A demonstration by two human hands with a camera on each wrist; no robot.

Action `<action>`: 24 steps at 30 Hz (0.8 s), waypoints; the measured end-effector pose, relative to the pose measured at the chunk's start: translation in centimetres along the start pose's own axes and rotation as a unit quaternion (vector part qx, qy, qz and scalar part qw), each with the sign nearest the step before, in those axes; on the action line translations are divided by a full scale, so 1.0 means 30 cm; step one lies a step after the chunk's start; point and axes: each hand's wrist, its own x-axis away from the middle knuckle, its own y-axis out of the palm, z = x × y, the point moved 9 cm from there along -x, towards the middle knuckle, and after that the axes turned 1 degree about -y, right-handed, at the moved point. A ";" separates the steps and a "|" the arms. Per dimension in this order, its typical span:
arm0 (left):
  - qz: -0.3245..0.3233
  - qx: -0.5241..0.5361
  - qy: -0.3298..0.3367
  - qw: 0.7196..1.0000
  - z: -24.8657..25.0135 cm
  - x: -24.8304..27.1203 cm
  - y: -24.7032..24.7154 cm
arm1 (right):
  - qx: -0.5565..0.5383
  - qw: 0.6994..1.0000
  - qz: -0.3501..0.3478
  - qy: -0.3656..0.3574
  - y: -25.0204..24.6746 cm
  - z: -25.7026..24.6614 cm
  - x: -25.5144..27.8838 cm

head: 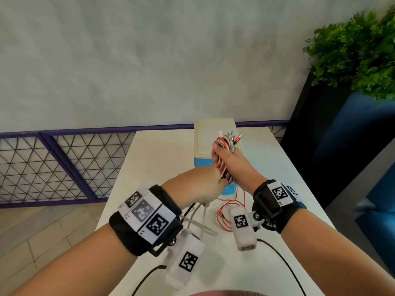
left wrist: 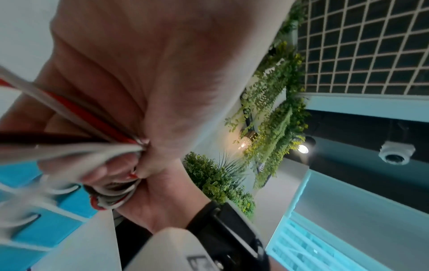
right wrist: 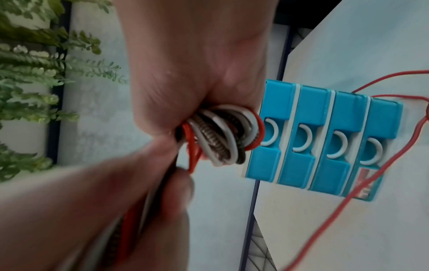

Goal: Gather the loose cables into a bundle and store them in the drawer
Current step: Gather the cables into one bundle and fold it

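Note:
A coil of red, white and braided grey cables (head: 227, 144) is gripped upright in my right hand (head: 232, 165), in front of the blue drawer unit (head: 210, 137) with its cream top. Just below it, my left hand (head: 208, 185) pinches the strands that trail from the coil. In the right wrist view the looped cables (right wrist: 220, 141) stick out under my right hand (right wrist: 197, 73), and the left hand (right wrist: 111, 205) holds the strands beneath. The drawer unit (right wrist: 325, 152) shows several blue drawers, all pushed in. Loose red cable tails (head: 226, 210) hang to the white table (head: 162, 159).
The table's far edge meets a purple-framed mesh railing (head: 64, 167). A dark planter with green foliage (head: 359, 54) stands at the right, beside blue seating (head: 363, 135). Black wrist-camera leads (head: 284, 261) run over the near table.

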 end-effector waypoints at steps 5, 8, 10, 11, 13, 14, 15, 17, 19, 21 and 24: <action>-0.077 0.156 0.029 0.984 0.006 0.004 0.109 | -0.080 0.997 0.000 0.017 -0.017 -0.017 -0.011; -0.057 0.116 0.031 0.991 0.004 -0.012 0.139 | -0.139 0.990 -0.003 0.031 0.006 -0.016 0.001; -0.031 0.096 0.026 0.995 -0.001 -0.018 0.139 | -0.213 0.976 -0.018 0.050 0.034 -0.019 0.015; -0.019 0.083 0.027 0.996 -0.002 -0.021 0.138 | -0.249 0.966 -0.032 0.057 0.052 -0.023 0.024; 0.008 0.060 0.030 0.998 -0.016 -0.033 0.137 | -0.307 0.947 -0.055 0.070 0.083 -0.034 0.040; 0.023 0.048 0.034 0.998 -0.024 -0.039 0.135 | -0.326 0.940 -0.060 0.074 0.093 -0.039 0.045; 0.042 0.037 0.042 0.998 -0.029 -0.043 0.132 | -0.339 0.936 -0.062 0.077 0.100 -0.043 0.049; 0.077 0.011 0.055 0.995 -0.029 -0.045 0.122 | -0.347 0.933 -0.056 0.077 0.105 -0.049 0.053; 0.094 -0.010 0.063 0.994 -0.027 -0.047 0.120 | -0.342 0.936 -0.040 0.076 0.100 -0.046 0.051; 0.093 0.004 0.075 0.993 -0.029 -0.054 0.129 | -0.324 0.943 -0.022 0.070 0.091 -0.039 0.047; 0.068 0.097 0.108 0.987 -0.034 -0.064 0.148 | -0.299 0.953 -0.006 0.053 0.074 -0.039 0.043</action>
